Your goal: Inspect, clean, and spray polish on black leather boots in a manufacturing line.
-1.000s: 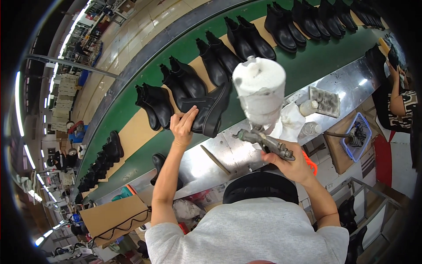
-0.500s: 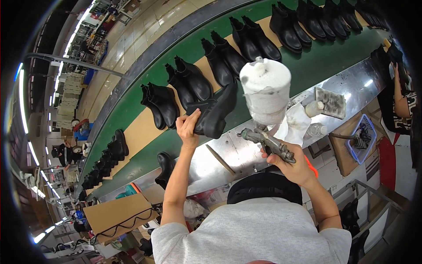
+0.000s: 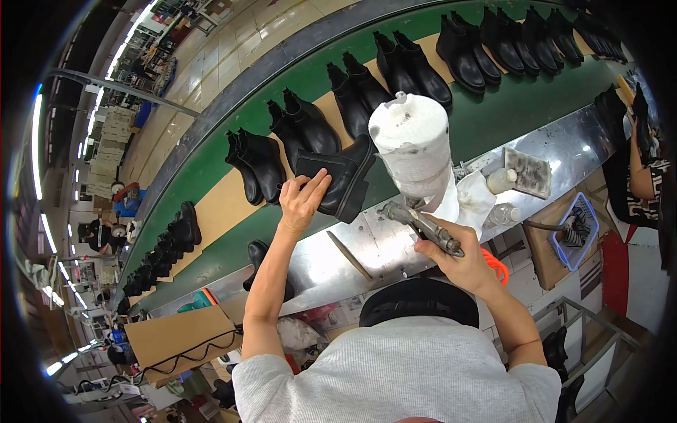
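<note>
My left hand is closed on a black ankle boot, held tilted above the bench with its sole facing right. Fingers lie across the boot's shaft, and the thumb is hidden. In my right hand is a metal spray gun, its nozzle pointing left toward the boot. A white-wrapped paint cup rises above the gun. Below the boot, a flat strip lies on the metal bench. Another black boot stands beside my left forearm.
Pairs of black boots line the green conveyor. At right are a small bottle, a dark-smeared pad and a blue basket. A coiled orange hose hangs beside my right wrist. Another person's arm shows at far right.
The boot in my left hand has turned so its side faces up more, showing the shaft. My right hand and the spray gun have shifted slightly left.
</note>
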Demonstrator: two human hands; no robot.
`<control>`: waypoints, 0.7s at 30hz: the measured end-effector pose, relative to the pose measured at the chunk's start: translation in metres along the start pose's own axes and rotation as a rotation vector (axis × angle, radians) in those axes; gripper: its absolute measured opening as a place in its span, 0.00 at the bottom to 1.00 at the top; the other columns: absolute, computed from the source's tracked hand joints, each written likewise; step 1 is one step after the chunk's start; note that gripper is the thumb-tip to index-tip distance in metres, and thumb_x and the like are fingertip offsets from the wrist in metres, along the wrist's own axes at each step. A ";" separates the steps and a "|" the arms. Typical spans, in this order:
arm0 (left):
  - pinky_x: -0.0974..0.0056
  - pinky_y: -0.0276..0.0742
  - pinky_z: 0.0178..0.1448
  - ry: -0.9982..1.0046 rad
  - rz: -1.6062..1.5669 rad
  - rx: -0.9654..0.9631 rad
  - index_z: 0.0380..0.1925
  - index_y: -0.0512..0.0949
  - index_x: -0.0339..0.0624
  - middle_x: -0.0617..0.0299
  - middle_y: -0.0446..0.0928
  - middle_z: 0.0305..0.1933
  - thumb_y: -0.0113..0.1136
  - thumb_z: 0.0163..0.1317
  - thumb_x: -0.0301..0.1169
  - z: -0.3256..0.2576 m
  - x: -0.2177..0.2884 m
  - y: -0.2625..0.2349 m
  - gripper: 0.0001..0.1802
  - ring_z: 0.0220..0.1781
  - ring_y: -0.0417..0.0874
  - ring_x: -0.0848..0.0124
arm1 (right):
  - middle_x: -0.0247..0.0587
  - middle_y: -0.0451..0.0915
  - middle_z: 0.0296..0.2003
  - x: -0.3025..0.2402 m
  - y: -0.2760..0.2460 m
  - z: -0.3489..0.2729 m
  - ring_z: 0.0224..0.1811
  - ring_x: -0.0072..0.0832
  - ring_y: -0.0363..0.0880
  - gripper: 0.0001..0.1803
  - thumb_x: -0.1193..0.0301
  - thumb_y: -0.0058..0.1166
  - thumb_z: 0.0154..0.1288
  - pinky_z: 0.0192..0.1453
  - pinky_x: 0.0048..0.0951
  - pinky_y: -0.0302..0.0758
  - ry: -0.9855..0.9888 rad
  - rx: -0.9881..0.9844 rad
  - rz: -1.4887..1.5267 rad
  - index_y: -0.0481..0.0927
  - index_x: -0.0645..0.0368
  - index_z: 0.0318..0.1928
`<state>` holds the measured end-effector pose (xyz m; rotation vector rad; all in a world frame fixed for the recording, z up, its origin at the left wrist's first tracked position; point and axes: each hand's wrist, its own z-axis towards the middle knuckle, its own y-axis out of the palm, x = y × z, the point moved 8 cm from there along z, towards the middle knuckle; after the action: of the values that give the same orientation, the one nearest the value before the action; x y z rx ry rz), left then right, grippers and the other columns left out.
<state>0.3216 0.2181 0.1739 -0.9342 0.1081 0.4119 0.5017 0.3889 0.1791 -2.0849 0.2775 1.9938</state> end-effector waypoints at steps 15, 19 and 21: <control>0.69 0.68 0.39 0.042 0.014 -0.015 0.38 0.80 0.46 0.69 0.81 0.43 0.57 0.47 0.30 0.000 0.003 -0.003 0.15 0.36 0.75 0.72 | 0.32 0.69 0.18 0.015 -0.004 0.002 0.23 0.17 0.63 0.24 0.65 0.62 0.57 0.29 0.21 0.66 0.082 -0.034 0.012 0.76 0.69 0.49; 0.68 0.70 0.40 0.058 -0.007 -0.042 0.37 0.80 0.45 0.68 0.80 0.43 0.57 0.47 0.31 0.006 0.000 -0.002 0.15 0.37 0.75 0.71 | 0.35 0.70 0.18 0.005 0.003 -0.002 0.22 0.17 0.64 0.24 0.65 0.62 0.57 0.29 0.22 0.66 0.008 -0.069 -0.053 0.76 0.68 0.49; 0.67 0.70 0.40 0.077 -0.026 -0.080 0.38 0.80 0.44 0.67 0.80 0.44 0.56 0.46 0.31 0.014 -0.001 0.000 0.16 0.37 0.75 0.70 | 0.36 0.71 0.19 0.005 0.003 -0.002 0.22 0.18 0.66 0.24 0.65 0.62 0.57 0.29 0.22 0.67 -0.035 -0.031 -0.064 0.76 0.69 0.49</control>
<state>0.3200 0.2287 0.1823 -1.0297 0.1503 0.3581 0.5032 0.3858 0.1744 -2.0487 0.1715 2.0073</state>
